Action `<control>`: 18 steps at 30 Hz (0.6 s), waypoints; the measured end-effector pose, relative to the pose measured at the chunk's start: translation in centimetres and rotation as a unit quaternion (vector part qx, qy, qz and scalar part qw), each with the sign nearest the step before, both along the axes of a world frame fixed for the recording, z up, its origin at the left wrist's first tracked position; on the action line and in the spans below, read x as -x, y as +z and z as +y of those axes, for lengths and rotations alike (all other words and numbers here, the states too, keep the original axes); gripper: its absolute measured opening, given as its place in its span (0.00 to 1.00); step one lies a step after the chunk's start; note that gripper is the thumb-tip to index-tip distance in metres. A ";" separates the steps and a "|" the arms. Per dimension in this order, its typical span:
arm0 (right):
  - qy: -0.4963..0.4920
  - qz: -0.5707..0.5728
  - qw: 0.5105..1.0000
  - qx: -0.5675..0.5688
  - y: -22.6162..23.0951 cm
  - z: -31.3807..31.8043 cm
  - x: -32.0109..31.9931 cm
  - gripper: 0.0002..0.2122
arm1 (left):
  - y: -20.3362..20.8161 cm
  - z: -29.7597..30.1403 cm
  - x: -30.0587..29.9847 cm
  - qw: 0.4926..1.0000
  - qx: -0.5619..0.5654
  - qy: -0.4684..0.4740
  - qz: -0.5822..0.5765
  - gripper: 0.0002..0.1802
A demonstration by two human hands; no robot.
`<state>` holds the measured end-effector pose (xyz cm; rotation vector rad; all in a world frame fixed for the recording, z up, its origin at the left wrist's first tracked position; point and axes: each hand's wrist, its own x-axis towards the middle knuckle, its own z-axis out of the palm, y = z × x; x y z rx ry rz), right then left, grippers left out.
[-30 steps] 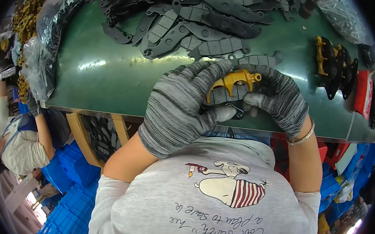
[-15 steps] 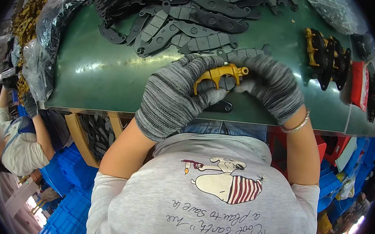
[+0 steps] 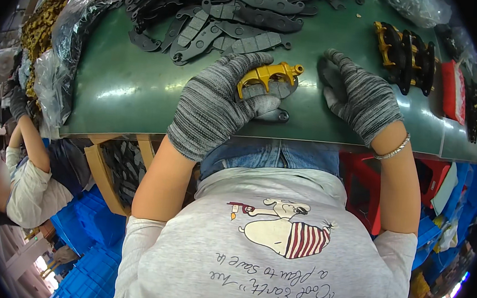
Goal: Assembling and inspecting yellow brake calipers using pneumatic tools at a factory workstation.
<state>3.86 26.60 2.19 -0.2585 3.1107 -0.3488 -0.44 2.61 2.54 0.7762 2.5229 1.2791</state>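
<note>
Separation noted: right hand (image 3: 365,100) has drawn clear of the yellow caliper bracket (image 3: 273,72), its grip apparently around a dark brake pad (image 3: 331,79); left hand (image 3: 214,102) alone now grasps the bracket and grey friction pad (image 3: 280,89) over the green counter (image 3: 146,105).

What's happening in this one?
A person in striped gloves works at a green table. Their left hand grips a gold bracket together with a grey pad. The right hand is apart from it; a dark shape between its fingers and thumb may be another pad, but is hard to make out. Loose dark pads lie heaped beyond, and gold-and-black assemblies stand to the right.
</note>
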 end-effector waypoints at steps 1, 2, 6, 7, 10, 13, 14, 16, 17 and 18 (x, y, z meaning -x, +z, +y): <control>-0.015 -0.011 1.000 -0.015 0.4 0.0 -0.3 0.22 | 0.1 -0.1 0.0 1.000 -0.002 0.002 -0.012 0.33; -0.017 -0.010 1.000 -0.017 0.6 0.3 -0.3 0.22 | 0.3 -0.2 -0.1 1.000 -0.003 0.004 -0.024 0.34; -0.058 -0.154 0.951 0.263 1.4 1.9 -0.1 0.22 | 1.1 -0.3 -0.2 0.993 -0.103 0.012 -0.057 0.37; -0.056 -0.169 0.898 0.403 1.9 2.0 -0.6 0.22 | 1.3 -0.5 -0.3 0.986 -0.150 0.016 -0.069 0.38; -0.040 -0.190 0.730 0.655 3.2 1.1 -1.8 0.24 | 1.9 -1.5 -1.2 0.977 -0.207 0.050 -0.023 0.36; -0.035 -0.123 0.622 0.773 2.6 -1.6 -2.1 0.19 | 3.2 -1.9 -1.5 0.983 -0.152 0.039 0.093 0.32; -0.028 -0.125 0.619 0.775 2.6 -2.5 -2.0 0.19 | 4.1 -2.0 -1.7 0.981 -0.065 0.017 0.184 0.29; -0.027 -0.144 0.602 0.785 2.7 -4.4 -1.9 0.16 | 4.5 -2.2 -2.1 0.962 0.028 -0.002 0.273 0.27; -0.027 -0.153 0.595 0.789 2.6 -5.0 -1.8 0.15 | 4.1 -2.1 -2.5 0.963 0.017 -0.001 0.270 0.24; -0.022 -0.154 0.593 0.790 2.4 -5.3 -1.7 0.15 | 3.7 -2.0 -2.8 0.964 0.005 -0.001 0.266 0.22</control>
